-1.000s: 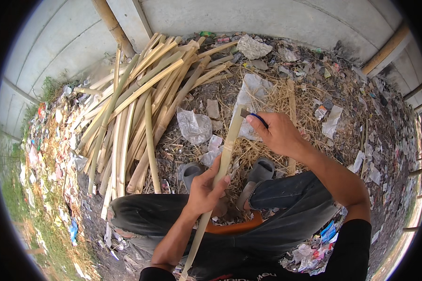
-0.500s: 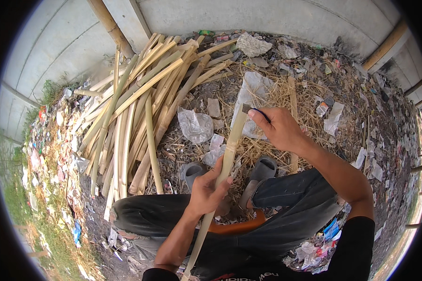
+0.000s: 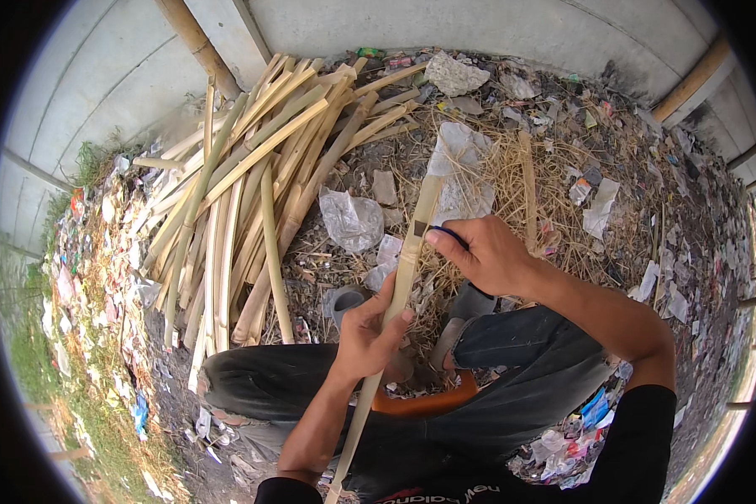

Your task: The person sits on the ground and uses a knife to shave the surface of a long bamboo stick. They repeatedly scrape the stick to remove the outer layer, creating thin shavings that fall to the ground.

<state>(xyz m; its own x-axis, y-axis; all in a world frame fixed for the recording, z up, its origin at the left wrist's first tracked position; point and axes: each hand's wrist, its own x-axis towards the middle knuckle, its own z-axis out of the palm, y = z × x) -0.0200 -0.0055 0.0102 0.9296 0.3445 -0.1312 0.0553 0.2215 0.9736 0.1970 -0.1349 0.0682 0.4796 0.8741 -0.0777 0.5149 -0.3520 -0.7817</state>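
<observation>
A long, pale bamboo strip slants up from my lap, leaning away from me. My left hand is closed around it below a node, thumb on its right side. My right hand grips a small knife with a dark handle. Its short dark blade lies across the strip just above the node. Most of the handle is hidden in my fist. The strip's far end reaches over a crumpled white plastic sheet on the ground.
A heap of split bamboo strips lies at the left, against a concrete wall. Straw-like shavings and a flat wooden piece are on the littered ground ahead. Below my hands is an orange object between my legs.
My right hand has drawn the knife down the strip, from near its far end to just above the node. My left hand keeps its hold almost in place.
</observation>
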